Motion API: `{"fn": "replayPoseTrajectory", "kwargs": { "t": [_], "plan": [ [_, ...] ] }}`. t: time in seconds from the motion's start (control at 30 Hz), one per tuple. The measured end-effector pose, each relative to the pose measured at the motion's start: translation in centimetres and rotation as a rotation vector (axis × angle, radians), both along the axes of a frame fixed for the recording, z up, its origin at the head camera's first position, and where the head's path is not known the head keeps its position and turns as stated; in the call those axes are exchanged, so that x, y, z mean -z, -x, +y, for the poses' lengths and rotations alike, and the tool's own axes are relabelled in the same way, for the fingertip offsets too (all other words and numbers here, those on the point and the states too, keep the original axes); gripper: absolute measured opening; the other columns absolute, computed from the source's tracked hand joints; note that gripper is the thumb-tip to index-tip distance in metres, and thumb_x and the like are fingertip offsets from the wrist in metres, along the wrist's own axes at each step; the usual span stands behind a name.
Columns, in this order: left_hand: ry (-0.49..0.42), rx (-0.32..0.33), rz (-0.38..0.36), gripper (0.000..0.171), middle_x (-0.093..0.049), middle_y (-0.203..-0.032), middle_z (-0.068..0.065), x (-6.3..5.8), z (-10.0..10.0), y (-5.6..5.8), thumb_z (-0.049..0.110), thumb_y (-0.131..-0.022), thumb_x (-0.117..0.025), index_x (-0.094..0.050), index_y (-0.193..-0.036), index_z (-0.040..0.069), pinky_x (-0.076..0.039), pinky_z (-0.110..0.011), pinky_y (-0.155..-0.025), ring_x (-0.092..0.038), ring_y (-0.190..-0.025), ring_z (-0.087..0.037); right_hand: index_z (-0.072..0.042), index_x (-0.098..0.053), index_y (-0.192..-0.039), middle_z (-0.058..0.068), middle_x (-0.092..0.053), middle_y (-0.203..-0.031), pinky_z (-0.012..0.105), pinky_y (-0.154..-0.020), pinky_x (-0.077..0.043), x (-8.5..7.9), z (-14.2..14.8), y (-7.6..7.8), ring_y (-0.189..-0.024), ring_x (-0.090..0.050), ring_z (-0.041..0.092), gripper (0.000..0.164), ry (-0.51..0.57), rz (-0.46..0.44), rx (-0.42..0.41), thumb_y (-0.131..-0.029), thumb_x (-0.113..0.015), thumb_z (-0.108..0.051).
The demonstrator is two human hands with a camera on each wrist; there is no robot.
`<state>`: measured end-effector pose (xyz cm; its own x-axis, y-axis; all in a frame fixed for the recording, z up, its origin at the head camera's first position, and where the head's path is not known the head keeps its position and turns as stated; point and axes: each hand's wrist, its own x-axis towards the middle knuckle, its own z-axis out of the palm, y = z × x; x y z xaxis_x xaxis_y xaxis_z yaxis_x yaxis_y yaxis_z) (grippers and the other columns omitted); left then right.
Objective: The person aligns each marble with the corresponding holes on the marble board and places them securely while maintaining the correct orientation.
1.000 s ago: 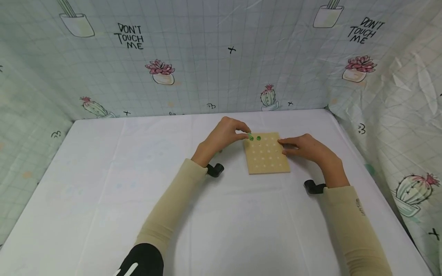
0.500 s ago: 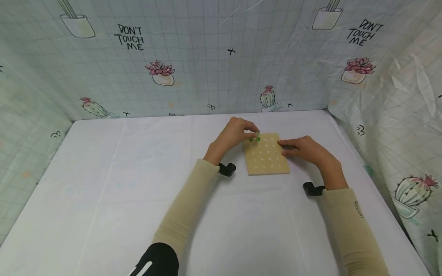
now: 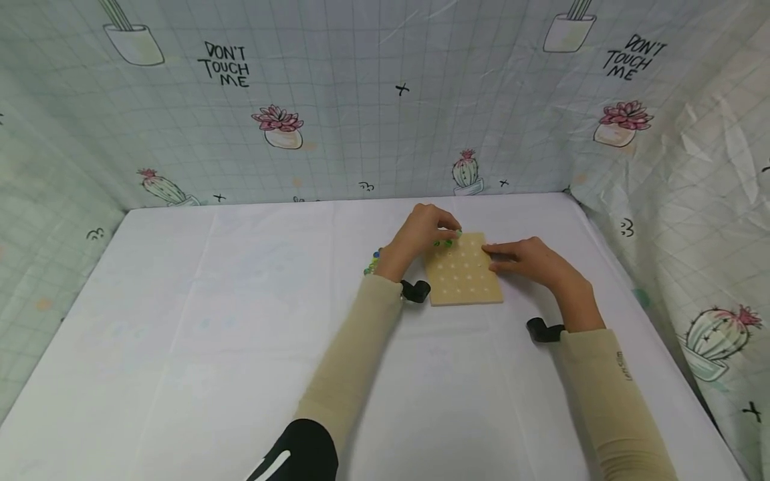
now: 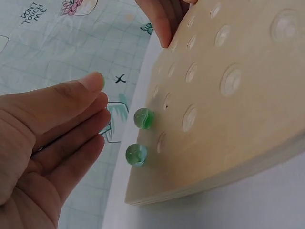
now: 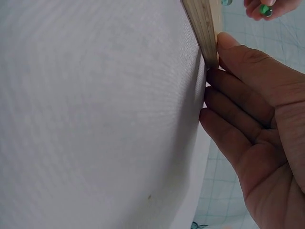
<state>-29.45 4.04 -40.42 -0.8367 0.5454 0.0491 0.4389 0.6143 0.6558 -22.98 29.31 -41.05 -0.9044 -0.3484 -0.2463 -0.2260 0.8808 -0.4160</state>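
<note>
A square wooden board (image 3: 466, 280) with rows of round dimples lies at the back of the table. My left hand (image 3: 418, 234) pinches a green marble (image 5: 266, 10) between thumb and fingertips, above the board's back edge. Two green glass marbles, a nearer one (image 4: 136, 155) and a farther one (image 4: 143, 118), sit in neighbouring dimples along that edge, to the left of the held one in the head view. At the board's right edge my right hand (image 3: 529, 257) holds it, thumb (image 5: 228, 42) on the edge and the other fingers alongside.
Several green, blue and yellow marbles (image 3: 372, 262) show beside the left wrist, partly hidden by it. A white cloth (image 3: 240, 321) covers the table. A printed curtain (image 3: 349, 100) stands behind, and another hangs along the right side.
My left hand has moved right along the board's back edge with a green marble, past the two seated ones. The loose marbles have come into view behind that wrist. My right hand stays put.
</note>
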Motion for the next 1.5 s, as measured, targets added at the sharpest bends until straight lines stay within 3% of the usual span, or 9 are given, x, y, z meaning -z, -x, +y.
{"fn": "replayPoseTrajectory", "kwargs": {
  "t": [0.37,0.6,0.87,1.5],
  "plan": [
    [-0.062,-0.028,-0.016,0.017,-0.078,-0.100,0.005,1.2,1.0,0.2,0.022,-0.091,-0.078,-0.082,-0.106,0.015,-0.051,-0.020,-0.085,-0.067,-0.096,-0.007,-0.014,-0.057,-0.146,0.017,-0.054,-0.146,0.061,-0.109,-0.041,0.0,0.0,0.0,-0.135,-0.049,0.043,0.051,-0.008,0.007,-0.010,-0.099,-0.068,-0.032],
    [-0.071,-0.028,-0.057,0.016,-0.078,-0.101,0.005,1.6,1.4,0.6,0.020,-0.092,-0.078,-0.082,-0.107,0.015,-0.052,-0.019,-0.087,-0.067,-0.100,-0.009,-0.014,-0.058,-0.145,0.019,-0.056,-0.144,0.060,-0.108,-0.042,-0.1,0.0,-0.1,-0.133,-0.051,0.043,0.050,0.010,0.018,-0.020,-0.099,-0.068,-0.033],
    [-0.038,-0.032,-0.117,0.014,-0.078,-0.101,0.005,1.5,1.6,0.9,0.020,-0.092,-0.078,-0.083,-0.104,0.015,-0.052,-0.021,-0.090,-0.065,-0.103,-0.010,-0.015,-0.057,-0.145,0.018,-0.055,-0.145,0.060,-0.108,-0.042,-0.2,0.0,-0.1,-0.134,-0.050,0.043,0.051,0.003,0.016,-0.022,-0.099,-0.068,-0.034],
    [0.014,-0.046,-0.156,0.015,-0.077,-0.106,0.004,1.1,1.9,0.6,0.018,-0.090,-0.080,-0.082,-0.105,0.016,-0.052,-0.020,-0.085,-0.063,-0.105,-0.012,-0.014,-0.057,-0.145,0.018,-0.055,-0.145,0.060,-0.107,-0.043,-0.1,0.3,0.0,-0.133,-0.051,0.043,0.051,0.014,0.031,-0.038,-0.099,-0.068,-0.034]
  ]
}}
